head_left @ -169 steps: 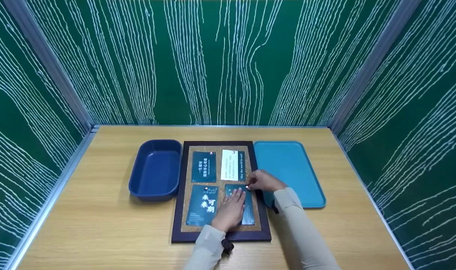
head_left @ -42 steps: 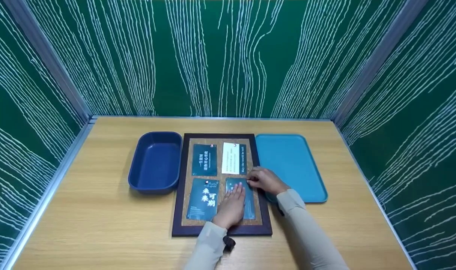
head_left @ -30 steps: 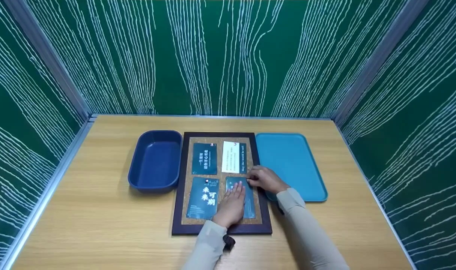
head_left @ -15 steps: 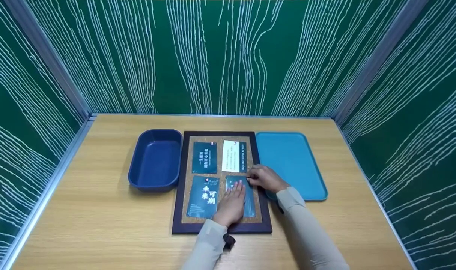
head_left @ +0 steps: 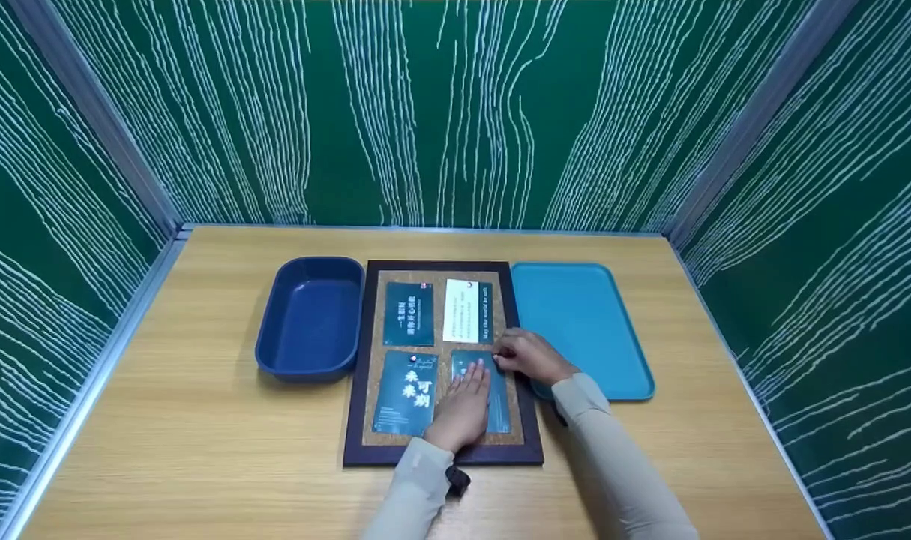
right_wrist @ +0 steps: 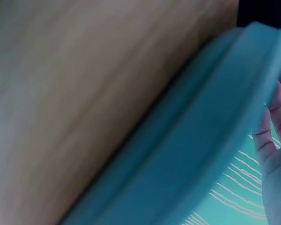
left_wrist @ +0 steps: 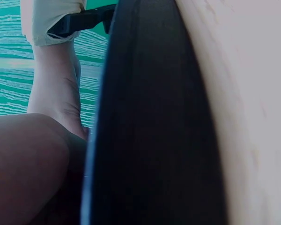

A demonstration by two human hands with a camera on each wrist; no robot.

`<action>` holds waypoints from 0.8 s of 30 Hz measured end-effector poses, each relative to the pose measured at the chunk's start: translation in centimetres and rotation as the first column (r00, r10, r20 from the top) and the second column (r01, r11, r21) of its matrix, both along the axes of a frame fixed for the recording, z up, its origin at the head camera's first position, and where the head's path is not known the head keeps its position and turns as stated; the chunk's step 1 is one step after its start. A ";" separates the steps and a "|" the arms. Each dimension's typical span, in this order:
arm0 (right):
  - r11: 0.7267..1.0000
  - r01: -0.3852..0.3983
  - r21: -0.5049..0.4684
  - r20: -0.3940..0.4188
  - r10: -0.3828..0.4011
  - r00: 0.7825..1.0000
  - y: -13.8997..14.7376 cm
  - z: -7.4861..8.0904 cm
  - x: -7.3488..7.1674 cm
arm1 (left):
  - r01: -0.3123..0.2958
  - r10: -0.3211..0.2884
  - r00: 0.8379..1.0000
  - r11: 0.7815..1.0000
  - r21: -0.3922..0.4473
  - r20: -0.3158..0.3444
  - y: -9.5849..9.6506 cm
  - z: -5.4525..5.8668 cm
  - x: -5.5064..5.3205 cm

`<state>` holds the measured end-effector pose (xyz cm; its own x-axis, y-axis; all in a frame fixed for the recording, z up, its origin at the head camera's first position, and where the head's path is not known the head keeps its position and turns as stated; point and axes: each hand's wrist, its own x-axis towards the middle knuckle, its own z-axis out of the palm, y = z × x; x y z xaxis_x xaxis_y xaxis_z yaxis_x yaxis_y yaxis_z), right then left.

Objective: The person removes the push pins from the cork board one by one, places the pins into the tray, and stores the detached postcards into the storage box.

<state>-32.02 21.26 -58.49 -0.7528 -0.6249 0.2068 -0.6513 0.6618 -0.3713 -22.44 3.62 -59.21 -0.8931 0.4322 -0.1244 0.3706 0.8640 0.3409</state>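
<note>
A cork board with a dark frame lies on the table, bearing several printed cards. My left hand rests with straight fingers on the lower right card, covering much of it. At that card's upper right corner, my right hand pinches a push pin, mostly hidden by the fingertips. Pins also show on the lower left card, the upper left card and the white-and-green card. The left wrist view shows mainly the board's dark frame; no pin is visible there.
A deep blue bin stands left of the board. Touching or nearly touching its right side is a flat turquoise tray, whose rim fills much of the right wrist view. Green patterned panels enclose the table.
The whole scene has shifted slightly upward in the head view. Both hands keep their places on the board; the pin's head, plainer at first, is now more covered by my right fingertips.
</note>
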 end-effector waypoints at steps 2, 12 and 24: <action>1.000 0.003 0.002 0.006 -0.003 1.000 0.0 0.0 0.0 | -0.002 0.002 1.000 1.000 -0.002 -0.006 0.0 0.0 0.0; 0.996 0.085 -0.024 0.158 -0.080 0.984 0.3 0.4 -0.2 | -0.008 0.007 0.999 1.000 -0.021 -0.034 0.1 0.0 0.0; 0.995 0.099 -0.023 0.158 -0.094 0.983 0.2 0.6 -0.1 | -0.007 0.006 0.999 1.000 -0.019 -0.032 0.0 0.0 0.1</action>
